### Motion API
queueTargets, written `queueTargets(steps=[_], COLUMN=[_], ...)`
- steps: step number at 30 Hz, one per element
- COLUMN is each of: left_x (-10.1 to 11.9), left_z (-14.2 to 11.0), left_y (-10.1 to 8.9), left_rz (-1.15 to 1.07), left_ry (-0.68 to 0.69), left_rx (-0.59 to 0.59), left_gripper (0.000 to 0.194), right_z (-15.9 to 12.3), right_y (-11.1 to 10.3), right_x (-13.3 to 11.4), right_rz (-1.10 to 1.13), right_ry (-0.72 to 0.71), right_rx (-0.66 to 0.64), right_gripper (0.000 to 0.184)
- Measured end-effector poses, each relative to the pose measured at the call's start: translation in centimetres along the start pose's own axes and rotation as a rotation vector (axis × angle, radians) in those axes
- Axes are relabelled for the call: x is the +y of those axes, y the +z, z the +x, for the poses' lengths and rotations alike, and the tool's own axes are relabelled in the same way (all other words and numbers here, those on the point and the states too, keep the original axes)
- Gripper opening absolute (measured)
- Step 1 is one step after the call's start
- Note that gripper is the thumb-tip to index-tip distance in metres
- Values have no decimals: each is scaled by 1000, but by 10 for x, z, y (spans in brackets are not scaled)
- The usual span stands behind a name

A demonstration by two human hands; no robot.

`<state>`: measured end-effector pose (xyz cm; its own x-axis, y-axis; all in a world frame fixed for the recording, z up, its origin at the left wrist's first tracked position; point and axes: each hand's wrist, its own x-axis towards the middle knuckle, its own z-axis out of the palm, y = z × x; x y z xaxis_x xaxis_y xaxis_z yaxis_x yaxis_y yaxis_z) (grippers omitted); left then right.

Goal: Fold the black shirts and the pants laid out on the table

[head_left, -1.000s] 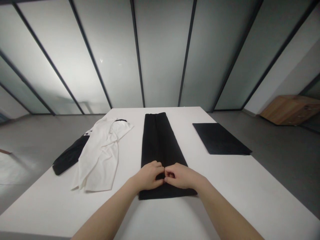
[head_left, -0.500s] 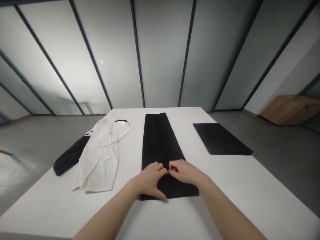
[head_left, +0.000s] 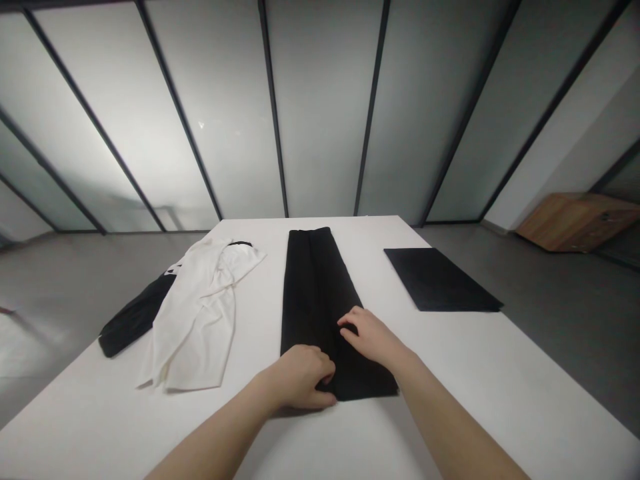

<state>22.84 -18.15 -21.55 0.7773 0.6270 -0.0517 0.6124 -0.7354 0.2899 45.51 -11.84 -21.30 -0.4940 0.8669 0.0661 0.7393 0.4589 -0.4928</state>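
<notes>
Tabletop [head_left: 300,453], white, fills the foreground on the near side of a long black garment [head_left: 313,287], which lies flat with its narrow-looking end pointing away. That garment serves as the reference for everything else.

At its near left corner sits the left hand [head_left: 303,377], fingers curled over the cloth and thumb beside the near edge. Whether any fabric is pinched there cannot be told, since the fingers hide it. The black garment thus lies beneath this hand and stretches beyond it. A little farther along, over the garment's right half, is the right hand [head_left: 373,337], with a small gap between thumb and bent fingertips and nothing visible in it; contact with the cloth is hard to judge.

The garment should handle as light, limp and hard to damage, likely to wrinkle or slide if pulled from one point. The near corners look like the best places to take hold, one per hand, keeping the layers together.

Left of the garment, well apart, a rumpled white garment [head_left: 200,327] partly covers a dark bundle [head_left: 135,313]. Right of it, also apart, lies a flat black folded cloth [head_left: 443,280]. Beyond its far end rise frosted panels [head_left: 325,120]; far to its right a wooden cabinet [head_left: 565,220] appears.
</notes>
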Motion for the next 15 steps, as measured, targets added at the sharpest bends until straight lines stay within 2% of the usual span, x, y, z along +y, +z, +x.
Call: queueTargets(steps=[8, 11, 15], left_x=[0, -4, -7], left_z=[0, -3, -11], left_y=[1, -1, -11], left_rz=[49, -45, -244], left_ry=[37, 46, 3], left_rx=[25, 4, -83], left_gripper=[18, 16, 14], right_z=[1, -1, -5], right_y=[9, 7, 6], right_x=[-3, -5, -8], right_rz=[-42, -9, 69], right_ry=[-9, -95, -238], right_rx=[-62, -130, -294], right_gripper=[27, 27, 26])
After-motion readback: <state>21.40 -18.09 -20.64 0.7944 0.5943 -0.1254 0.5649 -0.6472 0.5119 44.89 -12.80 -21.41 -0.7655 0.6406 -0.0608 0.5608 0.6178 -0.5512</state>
